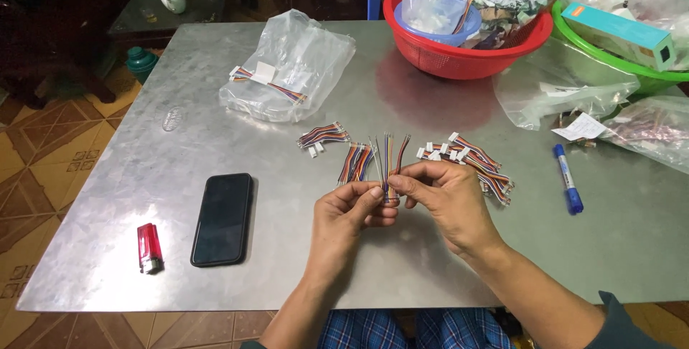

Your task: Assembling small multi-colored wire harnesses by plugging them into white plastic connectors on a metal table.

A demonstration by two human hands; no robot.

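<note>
Multicoloured thin wires in a short bundle [386, 166] are being pinched upright between the left hand [349, 214] and the right hand [446, 197], just above the bare metal tabletop [108, 205], loose ends fanning upward so they stay separated. Finished-looking wire bundles with white plugs [470, 159] are lying just beside the right hand, within easy reach.

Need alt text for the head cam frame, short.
Two bare hands, left hand and right hand, pinch a small bundle of coloured wires upright over a metal table. More wire bundles with white connectors lie just beyond, a black phone and red lighter to the left, a red basket at the back.
</note>
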